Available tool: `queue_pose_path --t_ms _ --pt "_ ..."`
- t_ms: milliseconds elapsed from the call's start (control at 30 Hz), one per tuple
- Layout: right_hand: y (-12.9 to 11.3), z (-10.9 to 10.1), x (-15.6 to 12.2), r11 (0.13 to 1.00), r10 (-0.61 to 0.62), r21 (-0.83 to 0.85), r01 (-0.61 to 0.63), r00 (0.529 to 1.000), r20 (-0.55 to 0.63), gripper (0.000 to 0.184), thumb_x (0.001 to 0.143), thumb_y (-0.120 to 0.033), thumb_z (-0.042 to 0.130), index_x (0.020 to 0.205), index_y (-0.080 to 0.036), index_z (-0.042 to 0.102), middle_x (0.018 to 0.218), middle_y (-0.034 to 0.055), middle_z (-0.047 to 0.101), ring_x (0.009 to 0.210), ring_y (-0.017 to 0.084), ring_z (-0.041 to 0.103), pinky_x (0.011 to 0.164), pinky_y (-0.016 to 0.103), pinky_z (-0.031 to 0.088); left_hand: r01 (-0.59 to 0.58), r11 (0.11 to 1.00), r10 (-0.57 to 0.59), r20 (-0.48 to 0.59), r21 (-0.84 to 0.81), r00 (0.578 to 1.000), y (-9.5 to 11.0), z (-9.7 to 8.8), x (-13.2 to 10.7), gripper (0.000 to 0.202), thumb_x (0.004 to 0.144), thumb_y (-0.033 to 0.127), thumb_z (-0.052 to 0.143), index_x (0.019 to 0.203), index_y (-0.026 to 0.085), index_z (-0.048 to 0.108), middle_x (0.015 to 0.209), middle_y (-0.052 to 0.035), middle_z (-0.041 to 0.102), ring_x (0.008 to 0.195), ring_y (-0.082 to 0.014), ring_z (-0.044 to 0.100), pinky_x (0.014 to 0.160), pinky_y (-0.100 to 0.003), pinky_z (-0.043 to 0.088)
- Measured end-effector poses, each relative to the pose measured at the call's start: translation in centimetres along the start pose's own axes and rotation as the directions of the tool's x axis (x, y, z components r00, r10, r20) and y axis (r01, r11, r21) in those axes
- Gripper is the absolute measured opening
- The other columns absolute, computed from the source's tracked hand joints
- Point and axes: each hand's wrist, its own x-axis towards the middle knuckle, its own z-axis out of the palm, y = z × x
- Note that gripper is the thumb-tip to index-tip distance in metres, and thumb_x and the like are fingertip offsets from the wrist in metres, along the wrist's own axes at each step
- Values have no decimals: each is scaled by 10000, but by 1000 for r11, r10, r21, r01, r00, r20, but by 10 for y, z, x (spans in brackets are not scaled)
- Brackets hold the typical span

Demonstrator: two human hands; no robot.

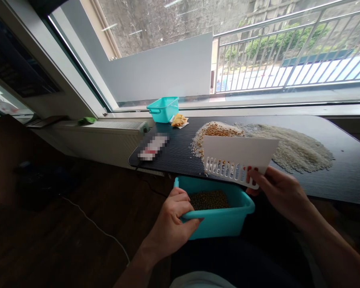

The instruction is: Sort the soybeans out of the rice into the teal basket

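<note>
My left hand point(175, 216) is closed round the rim of a turquoise plastic bin point(219, 222), held just below the table's front edge. Many small, round, brownish beans point(211, 199) lie in its bottom. Between the thumb and fingers of my right hand point(279, 190) is a white slotted plastic sheet point(240, 150), its slots toward the bin. The sheet stands in front of a pile of white rice-like grains mixed with yellow-brown beans point(219, 129). A wider spread of pale grains point(303, 148) lies to the right, beyond my right hand.
The dark table point(291, 188) runs along a window. A second turquoise bin point(165, 110) stands at its back left beside a crumpled yellowish item point(179, 120). A blurred-out flat object point(153, 147) lies at the left end. A radiator point(114, 138) and a pale cable point(99, 229) are further left.
</note>
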Motion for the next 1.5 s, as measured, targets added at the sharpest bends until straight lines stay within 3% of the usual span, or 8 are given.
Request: queue_pose_path --t_ms 300,567,733,800,900,1100,1300,1500 --pt "-11 5 -2 1000 -12 17 11 1000 6 600 528 -788 768 644 -204 690 537 -10 646 400 134 606 400 238 523 6 1000 -6 6 11 1000 0 0 0 326 787 100 664 532 212 495 632 -10 552 827 -215 578 735 -354 521" --pt "-10 2 -7 999 34 -3 -34 995 93 580 558 -777 757 616 -206 677 577 4 658 438 142 598 429 271 548 6 1000 -6 4 5 1000 2 -1 1 325 778 81 670 543 208 484 633 -4 551 814 -208 577 727 -344 511" --pt "-7 -6 -16 1000 9 -11 -10 998 -67 473 612 -695 782 672 -231 711 564 1 681 434 147 613 431 262 550 3 1000 -3 5 -5 1000 1 0 1 344 786 81 677 543 208 469 634 -4 545 816 -210 572 730 -348 507" --pt "-3 -1 -20 999 26 27 -23 993 -117 452 612 -665 801 716 -232 728 623 13 720 460 157 639 452 276 581 6 1000 -6 3 -20 1000 0 2 0 346 789 74 673 547 207 464 636 -4 541 825 -210 568 736 -346 502" --pt "4 16 -26 993 52 110 -43 995 -81 466 621 -641 808 828 -227 754 753 31 775 539 187 700 518 313 632 11 999 -11 2 -38 1000 -1 5 -1 346 789 67 671 553 204 459 637 -2 527 838 -210 563 739 -339 491" --pt "16 35 -31 999 8 54 -7 1000 -19 409 664 -610 763 796 -224 741 680 28 775 498 205 708 479 296 605 21 999 -21 12 -49 1000 -5 7 -3 346 793 78 670 552 202 456 632 0 510 824 -205 551 722 -323 476" --pt "19 14 -35 962 -165 -245 120 971 -171 247 748 -481 670 707 -248 741 658 18 775 555 205 713 512 279 568 9 999 -9 17 -31 1000 -3 8 -1 340 789 69 660 549 200 458 636 -2 520 834 -206 553 736 -322 475" --pt "38 -17 -38 933 -160 -356 46 941 -297 270 730 -514 664 722 -259 754 682 14 784 612 225 735 557 293 574 12 1000 -12 14 -21 1000 -4 9 -2 316 794 73 659 559 200 489 649 -5 535 831 -205 551 753 -325 484"
